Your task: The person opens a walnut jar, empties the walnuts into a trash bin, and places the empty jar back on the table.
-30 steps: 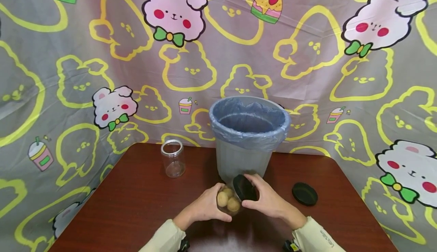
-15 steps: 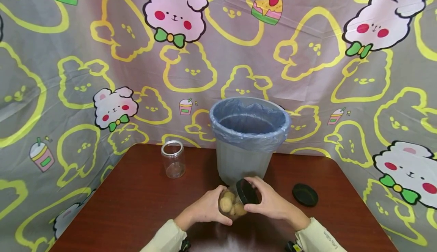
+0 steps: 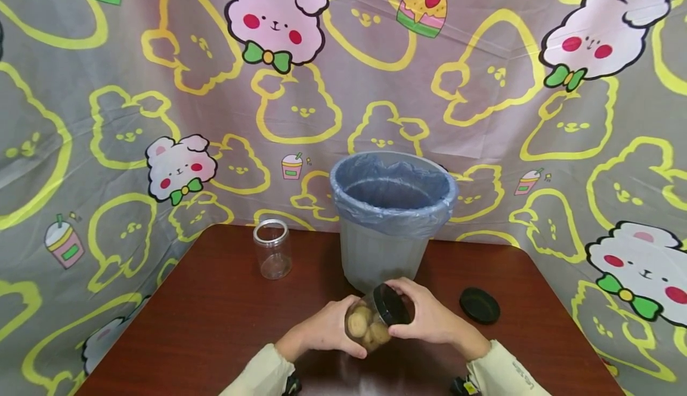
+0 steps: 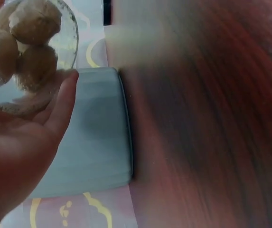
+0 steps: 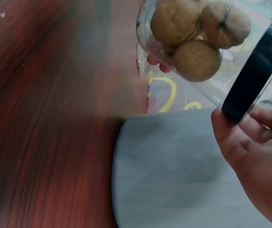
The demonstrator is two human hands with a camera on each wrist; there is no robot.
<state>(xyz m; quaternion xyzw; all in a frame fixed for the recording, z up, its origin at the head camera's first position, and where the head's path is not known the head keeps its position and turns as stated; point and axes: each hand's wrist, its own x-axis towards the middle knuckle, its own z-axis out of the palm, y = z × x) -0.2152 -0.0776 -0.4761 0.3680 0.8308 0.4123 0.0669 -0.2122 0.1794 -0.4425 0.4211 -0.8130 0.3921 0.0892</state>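
My left hand [image 3: 324,327] grips the body of a clear jar [image 4: 68,45], fingers and thumb curled around it near the base. Inside the jar lie several round brown walnuts [image 5: 197,61], close together. A black lid [image 3: 390,305] sits at the mouth of the jar. My right hand [image 3: 429,318] holds this lid by its rim, thumb at the near side and fingers on the far side. The jar is tilted, its lid end leaning up and to the right, just in front of the bin. In the right wrist view, fingertips of the left hand show behind the jar.
A grey bin [image 3: 383,259] with a blue liner [image 3: 394,220] stands at the back of the brown table [image 3: 214,324]. To its left is an uncovered clear jar [image 3: 274,253] with a silvery rim. Another black lid [image 3: 479,305] lies at right. A patterned cloth [image 3: 214,115] hangs behind.
Both hands have shifted slightly right and down with the jar, and the black lid has turned a little. The bin, the other jar and the loose lid stay put.
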